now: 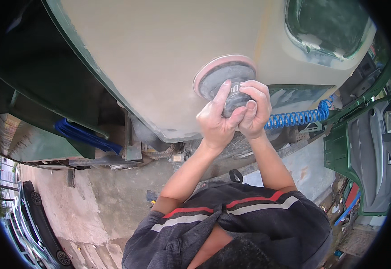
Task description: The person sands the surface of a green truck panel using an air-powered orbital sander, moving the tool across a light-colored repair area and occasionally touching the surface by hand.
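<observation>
A round sander (224, 67) with a grey top and pink pad rim rests on a pale primed vehicle panel (150, 54). My left hand (218, 112) wraps the near side of its dark body, index finger stretched along the top. My right hand (256, 107) grips the other side with curled fingers. Both hands are dusty. A coiled blue hose (296, 118) runs rightward from behind my right hand. A dark green window-like opening (323, 24) in the panel sits at upper right.
Dark green bodywork (29, 71) with folded blue material (85, 134) is at left. A detached green door (361, 161) stands at right. Parked cars (38, 224) appear at lower left on concrete ground (83, 201).
</observation>
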Action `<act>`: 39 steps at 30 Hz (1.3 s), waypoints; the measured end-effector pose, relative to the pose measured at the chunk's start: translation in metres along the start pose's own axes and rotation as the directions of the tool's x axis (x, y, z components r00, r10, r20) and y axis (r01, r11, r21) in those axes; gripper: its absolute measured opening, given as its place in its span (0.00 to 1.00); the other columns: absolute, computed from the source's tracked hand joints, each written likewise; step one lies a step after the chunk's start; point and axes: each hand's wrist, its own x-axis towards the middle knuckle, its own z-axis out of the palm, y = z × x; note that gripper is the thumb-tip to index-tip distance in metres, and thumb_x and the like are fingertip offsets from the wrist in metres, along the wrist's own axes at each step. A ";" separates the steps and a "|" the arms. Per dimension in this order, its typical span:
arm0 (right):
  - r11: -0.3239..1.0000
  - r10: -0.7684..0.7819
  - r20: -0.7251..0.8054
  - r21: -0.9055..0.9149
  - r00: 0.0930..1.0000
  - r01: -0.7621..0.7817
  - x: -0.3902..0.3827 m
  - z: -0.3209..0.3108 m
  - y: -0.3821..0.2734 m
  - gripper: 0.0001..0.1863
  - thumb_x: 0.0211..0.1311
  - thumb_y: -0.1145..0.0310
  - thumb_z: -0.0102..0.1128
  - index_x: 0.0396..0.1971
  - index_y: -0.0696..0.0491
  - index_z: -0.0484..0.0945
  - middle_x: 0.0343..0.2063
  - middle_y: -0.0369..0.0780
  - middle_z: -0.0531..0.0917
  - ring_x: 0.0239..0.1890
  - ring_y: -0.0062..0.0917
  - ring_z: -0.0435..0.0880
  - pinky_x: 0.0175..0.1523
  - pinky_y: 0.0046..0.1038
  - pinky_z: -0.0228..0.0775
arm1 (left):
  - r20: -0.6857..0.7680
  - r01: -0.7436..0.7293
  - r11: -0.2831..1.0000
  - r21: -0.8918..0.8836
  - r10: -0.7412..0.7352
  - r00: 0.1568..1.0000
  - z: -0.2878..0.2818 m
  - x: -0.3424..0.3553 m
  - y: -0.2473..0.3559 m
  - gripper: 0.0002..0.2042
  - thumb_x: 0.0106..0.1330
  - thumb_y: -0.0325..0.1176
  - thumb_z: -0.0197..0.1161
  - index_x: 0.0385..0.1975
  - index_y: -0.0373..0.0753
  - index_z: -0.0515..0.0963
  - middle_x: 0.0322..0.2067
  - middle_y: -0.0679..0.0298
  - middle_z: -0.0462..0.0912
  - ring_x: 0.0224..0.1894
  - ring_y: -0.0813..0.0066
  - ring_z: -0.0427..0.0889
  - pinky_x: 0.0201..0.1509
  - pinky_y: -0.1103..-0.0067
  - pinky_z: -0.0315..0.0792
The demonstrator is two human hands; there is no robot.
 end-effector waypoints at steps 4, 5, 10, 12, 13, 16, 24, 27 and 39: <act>0.999 0.046 -0.081 0.015 0.996 -0.045 0.006 0.017 -0.015 0.17 0.77 0.59 0.53 0.42 0.58 0.81 0.41 0.48 0.83 0.42 0.41 0.86 0.46 0.37 0.81 | -0.034 -0.033 0.999 0.014 0.033 0.999 -0.014 0.018 0.009 0.35 0.68 0.57 0.68 0.62 0.29 0.76 0.43 0.50 0.89 0.42 0.66 0.89 0.47 0.72 0.82; 0.999 0.024 -0.083 0.040 0.996 -0.021 0.002 0.033 -0.024 0.16 0.76 0.59 0.54 0.42 0.58 0.81 0.41 0.48 0.83 0.42 0.41 0.86 0.45 0.37 0.81 | -0.112 -0.041 0.999 -0.020 0.038 0.993 -0.031 0.017 0.005 0.36 0.67 0.58 0.68 0.61 0.29 0.77 0.41 0.50 0.90 0.41 0.64 0.90 0.45 0.72 0.82; 0.980 0.001 -0.015 0.200 1.000 0.002 0.001 0.122 -0.073 0.12 0.69 0.63 0.63 0.44 0.57 0.81 0.42 0.46 0.83 0.36 0.39 0.88 0.39 0.34 0.83 | -0.296 0.116 0.992 0.045 -0.098 0.950 -0.118 0.022 -0.013 0.41 0.71 0.67 0.56 0.61 0.28 0.75 0.52 0.53 0.84 0.50 0.68 0.84 0.57 0.71 0.77; 0.976 -0.004 0.052 0.218 0.999 -0.007 0.024 0.132 -0.090 0.12 0.67 0.64 0.64 0.43 0.56 0.81 0.41 0.44 0.84 0.37 0.38 0.88 0.39 0.33 0.83 | -0.368 0.126 0.992 -0.031 -0.128 0.921 -0.131 0.034 -0.016 0.39 0.75 0.67 0.50 0.62 0.29 0.73 0.49 0.54 0.84 0.48 0.67 0.84 0.54 0.70 0.79; 0.974 -0.023 0.052 0.227 0.998 0.010 0.030 0.132 -0.093 0.12 0.66 0.64 0.64 0.43 0.56 0.81 0.41 0.43 0.84 0.37 0.37 0.88 0.39 0.32 0.83 | -0.378 0.099 0.994 -0.049 -0.110 0.919 -0.135 0.036 -0.022 0.39 0.76 0.66 0.49 0.61 0.29 0.73 0.49 0.54 0.84 0.48 0.67 0.84 0.54 0.70 0.79; 0.973 -0.054 0.035 0.225 0.998 0.045 0.036 0.105 -0.072 0.12 0.67 0.64 0.63 0.43 0.56 0.81 0.39 0.44 0.84 0.36 0.37 0.88 0.39 0.33 0.83 | -0.387 0.036 0.999 0.034 -0.020 0.922 -0.096 0.040 0.000 0.38 0.76 0.64 0.50 0.60 0.27 0.73 0.49 0.53 0.84 0.48 0.66 0.84 0.54 0.69 0.79; 0.996 -0.045 -0.095 0.077 0.994 0.052 0.079 -0.011 -0.006 0.11 0.73 0.65 0.58 0.41 0.58 0.82 0.39 0.45 0.84 0.39 0.38 0.86 0.42 0.34 0.80 | -0.058 0.031 0.986 -0.165 -0.041 0.997 0.011 0.069 0.057 0.29 0.73 0.49 0.66 0.64 0.31 0.75 0.46 0.55 0.88 0.47 0.73 0.85 0.54 0.74 0.79; 0.997 -0.010 -0.174 0.071 0.985 0.022 0.072 0.013 -0.017 0.11 0.74 0.65 0.58 0.41 0.58 0.82 0.39 0.45 0.84 0.39 0.38 0.86 0.43 0.34 0.80 | 0.024 0.058 0.993 -0.106 -0.055 0.998 -0.006 0.075 0.059 0.30 0.72 0.50 0.67 0.62 0.31 0.76 0.46 0.55 0.88 0.48 0.73 0.85 0.55 0.74 0.78; 0.973 -0.068 -0.061 0.217 0.996 0.080 0.075 0.113 -0.080 0.10 0.68 0.65 0.63 0.41 0.56 0.81 0.39 0.44 0.84 0.34 0.38 0.87 0.37 0.33 0.82 | -0.324 -0.016 1.000 -0.001 0.014 0.946 -0.107 0.081 0.029 0.35 0.74 0.59 0.60 0.61 0.26 0.75 0.49 0.54 0.86 0.50 0.71 0.84 0.56 0.74 0.78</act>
